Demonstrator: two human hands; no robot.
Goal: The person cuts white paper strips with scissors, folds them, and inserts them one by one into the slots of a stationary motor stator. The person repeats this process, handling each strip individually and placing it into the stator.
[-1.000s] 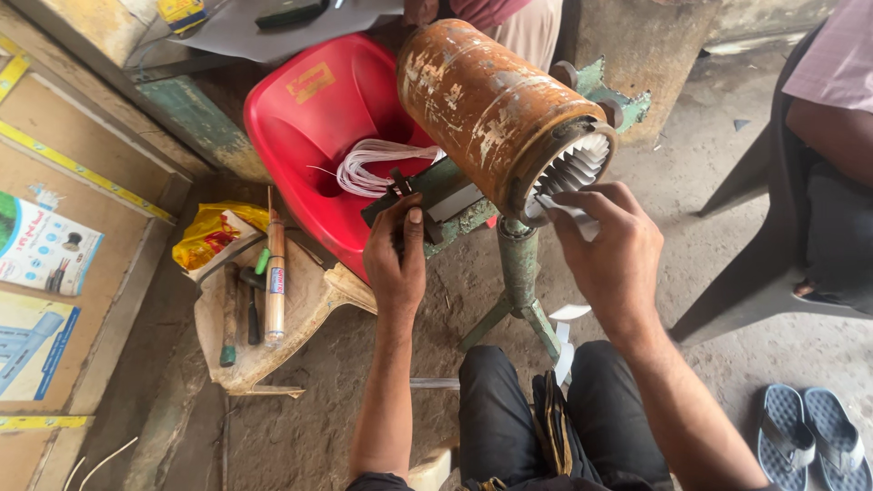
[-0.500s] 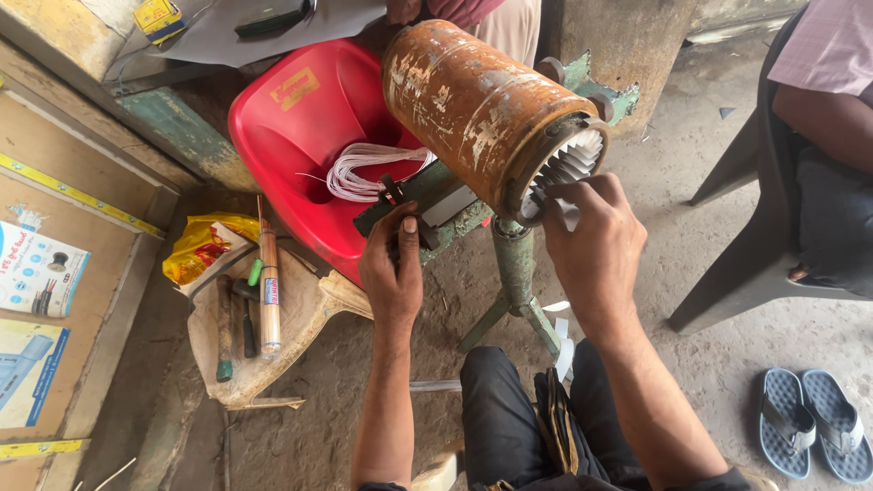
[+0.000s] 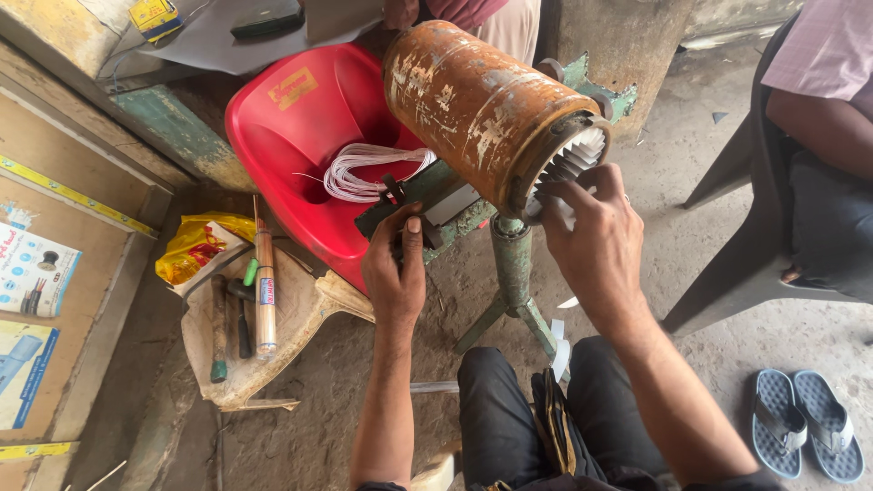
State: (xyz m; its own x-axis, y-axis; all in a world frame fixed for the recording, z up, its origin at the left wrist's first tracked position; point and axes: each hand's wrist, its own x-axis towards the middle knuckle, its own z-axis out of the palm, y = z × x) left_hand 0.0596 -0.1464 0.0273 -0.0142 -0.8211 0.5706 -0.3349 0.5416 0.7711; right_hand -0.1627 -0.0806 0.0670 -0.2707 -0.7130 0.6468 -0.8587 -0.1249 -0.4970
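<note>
A rusty orange cylinder, a motor stator (image 3: pixel 473 105), lies tilted on a green metal stand (image 3: pixel 511 273). White paper strips line the slots in its open end (image 3: pixel 571 162). My right hand (image 3: pixel 596 241) reaches into that open end, fingertips on the white strips. My left hand (image 3: pixel 394 268) grips the green bracket of the stand under the cylinder, thumb up. A coil of white wire (image 3: pixel 368 171) rests on a red plastic seat (image 3: pixel 300 136) behind.
A low wooden stool (image 3: pixel 264 345) at left carries several hand tools and a wooden stick (image 3: pixel 265 282). A yellow bag (image 3: pixel 191 245) lies beside it. Another person (image 3: pixel 823 100) sits on a dark chair at right; blue sandals (image 3: pixel 805 423) lie on the concrete floor.
My right hand has slid slightly up along the cylinder's open end. My left hand stays on the stand. The view has shifted a little.
</note>
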